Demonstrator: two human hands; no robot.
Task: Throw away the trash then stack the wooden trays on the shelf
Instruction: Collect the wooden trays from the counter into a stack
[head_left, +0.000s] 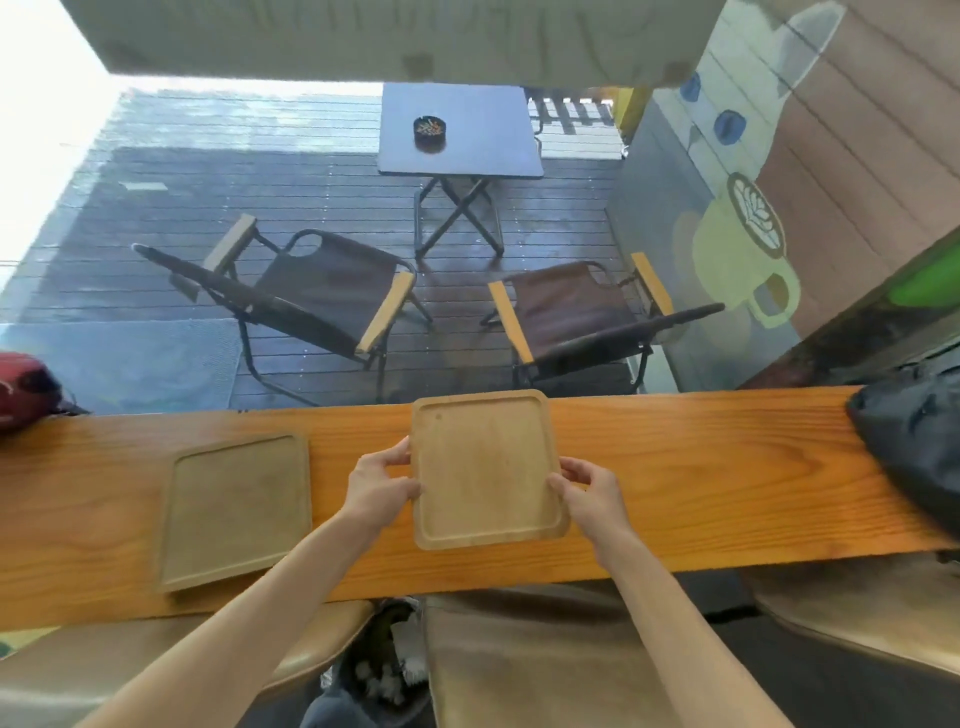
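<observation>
A light wooden tray (485, 467) with a raised rim is held over the middle of the long wooden counter (701, 467). My left hand (382, 483) grips its left edge and my right hand (589, 491) grips its right edge. A second, darker wooden tray (236, 512) lies flat on the counter to the left, its near corner reaching the counter's front edge. Both trays have nothing on them. Below the counter, between two stools, a bin (384, 670) holds crumpled white trash.
A dark red bag (23, 387) sits at the counter's far left and a black bag (914, 441) at its right end. Tan stool seats (545, 665) stand under the counter. Beyond the glass are two folding chairs (322, 291) and a small table (457, 130) with an ashtray.
</observation>
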